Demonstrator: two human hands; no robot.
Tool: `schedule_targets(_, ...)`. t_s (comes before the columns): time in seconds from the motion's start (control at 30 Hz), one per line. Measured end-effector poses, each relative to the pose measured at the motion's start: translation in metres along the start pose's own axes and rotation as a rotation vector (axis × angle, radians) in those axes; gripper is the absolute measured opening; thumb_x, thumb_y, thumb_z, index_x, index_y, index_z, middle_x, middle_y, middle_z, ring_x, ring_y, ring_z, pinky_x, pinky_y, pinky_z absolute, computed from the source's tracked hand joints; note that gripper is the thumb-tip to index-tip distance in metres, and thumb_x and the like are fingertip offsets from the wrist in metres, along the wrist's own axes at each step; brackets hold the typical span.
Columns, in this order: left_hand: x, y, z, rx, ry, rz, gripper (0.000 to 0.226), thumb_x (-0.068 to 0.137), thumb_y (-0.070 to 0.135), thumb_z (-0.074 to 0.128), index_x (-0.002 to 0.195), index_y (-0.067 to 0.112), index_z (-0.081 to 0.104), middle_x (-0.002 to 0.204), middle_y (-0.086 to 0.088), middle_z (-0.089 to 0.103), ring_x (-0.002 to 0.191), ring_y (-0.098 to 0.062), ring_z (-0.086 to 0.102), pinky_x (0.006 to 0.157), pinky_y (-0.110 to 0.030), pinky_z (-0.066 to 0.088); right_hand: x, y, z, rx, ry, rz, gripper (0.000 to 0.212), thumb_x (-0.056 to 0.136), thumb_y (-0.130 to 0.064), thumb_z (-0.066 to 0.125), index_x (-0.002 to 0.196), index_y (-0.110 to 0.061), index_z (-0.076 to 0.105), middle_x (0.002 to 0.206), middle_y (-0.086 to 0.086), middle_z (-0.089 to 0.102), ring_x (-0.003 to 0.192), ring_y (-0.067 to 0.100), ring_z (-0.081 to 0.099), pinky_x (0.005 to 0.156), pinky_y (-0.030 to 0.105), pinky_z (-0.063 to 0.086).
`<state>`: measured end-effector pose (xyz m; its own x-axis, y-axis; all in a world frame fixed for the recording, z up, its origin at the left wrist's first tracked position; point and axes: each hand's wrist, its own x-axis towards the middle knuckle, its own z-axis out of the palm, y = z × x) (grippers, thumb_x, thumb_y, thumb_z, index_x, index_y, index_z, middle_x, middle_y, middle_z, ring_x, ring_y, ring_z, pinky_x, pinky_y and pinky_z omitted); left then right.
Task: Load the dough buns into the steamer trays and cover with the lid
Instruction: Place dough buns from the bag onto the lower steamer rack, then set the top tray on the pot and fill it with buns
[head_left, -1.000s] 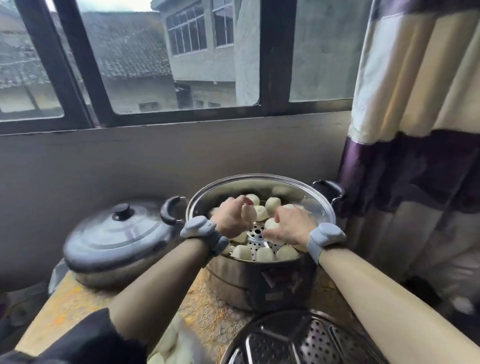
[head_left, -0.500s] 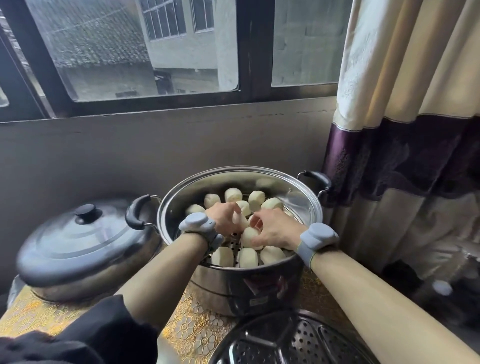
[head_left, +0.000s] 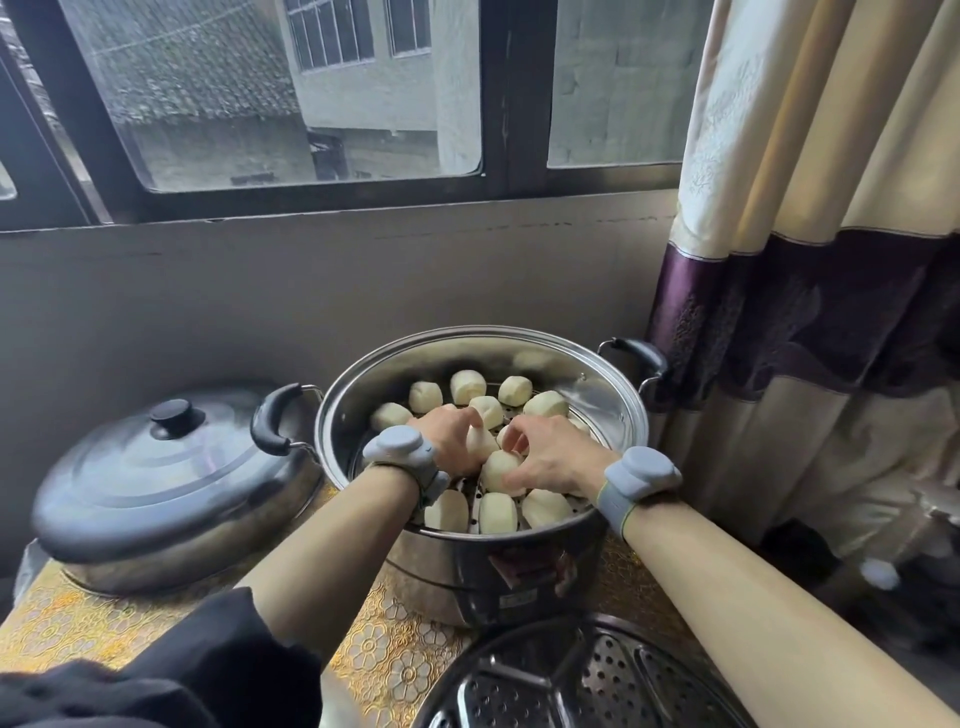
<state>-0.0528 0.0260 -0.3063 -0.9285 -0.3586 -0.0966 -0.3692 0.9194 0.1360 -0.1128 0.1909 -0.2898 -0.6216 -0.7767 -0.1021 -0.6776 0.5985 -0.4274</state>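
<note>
Both hands are reached into a large round stainless-steel steamer pot (head_left: 519, 566) with black side handles, which is stood on a table covered by a gold floral-patterned cloth (head_left: 78, 618). The left hand (head_left: 453, 441) is curled, its fingertips closed around a pale oval dough bun (head_left: 480, 441) near the middle of the pot; how firmly it is pinched cannot be told. The right hand (head_left: 553, 457) is set just beside it, its fingers bent and pressed onto another pale dough bun (head_left: 498, 470), the thumb laid along the bun's near side. The two sets of fingertips are almost touching above the perforated tray inside the pot. Beyond the fingers, a row of pale dough buns (head_left: 467, 387) is arranged along the far wall of the pot; nearer than the fingers, three more buns (head_left: 496, 512) are lined against the near wall. A grey wrist-worn device (head_left: 397, 449) is strapped on the left wrist and a matching one (head_left: 641, 475) on the right. Well to the left of the left hand's fingers, a domed grey metal lid with a black knob (head_left: 166, 467) is rested on the cloth. Nearest the camera, below both forearms, an empty perforated steel steamer tray (head_left: 566, 686) is seen. To the right of the right hand's fingers, a cream and purple curtain (head_left: 810, 260) is hung beside a dark-framed window (head_left: 493, 104).
</note>
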Motion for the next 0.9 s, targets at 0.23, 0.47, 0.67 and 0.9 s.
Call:
schedule_targets(0.23,-0.025,-0.014,-0.035,-0.089,0.038,0.038,0.061,0.077,0.029,0.073,0.133,0.029,0.049,0.124,0.002,0.059,0.113,-0.021,0.057,0.092,-0.033,0.048,-0.003,-0.001,-0.009,0.118,0.145,0.049,0.031,0.076,-0.033,0.066,0.106,-0.024,0.066,0.105,-0.004,0.066,0.100,0.017,0.061,0.087,0.033,0.053)
schedule_targets(0.47,-0.104,-0.035,-0.069,-0.232,0.335,0.073,0.038,0.083,0.027,0.064,0.121,0.030,0.058,0.111,0.004,0.064,0.099,-0.016,0.060,0.092,-0.031,0.049,-0.037,-0.021,-0.030,0.237,0.622,0.005,0.011,0.084,-0.029,0.060,0.087,-0.023,0.067,0.086,-0.006,0.070,0.085,0.017,0.063,0.078,0.029,0.051)
schedule_targets(0.67,-0.189,-0.027,-0.044,-0.410,0.543,0.098,0.018,0.087,0.027,0.062,0.105,0.026,0.062,0.086,0.010,0.066,0.074,-0.010,0.061,0.071,-0.026,0.049,-0.104,-0.051,-0.016,0.220,0.858,-0.159,0.010,0.086,-0.028,0.065,0.082,-0.019,0.062,0.066,-0.007,0.058,0.067,0.014,0.056,0.065,0.028,0.046)
schedule_targets(0.9,-0.261,0.003,0.062,-0.520,0.246,0.086,0.005,0.086,0.028,0.064,0.089,0.030,0.062,0.082,0.011,0.067,0.065,0.002,0.057,0.066,-0.023,0.049,-0.197,-0.031,0.077,0.062,0.624,-0.142,0.012,0.082,-0.033,0.064,0.079,-0.024,0.057,0.063,-0.010,0.052,0.064,0.014,0.056,0.059,0.028,0.046)
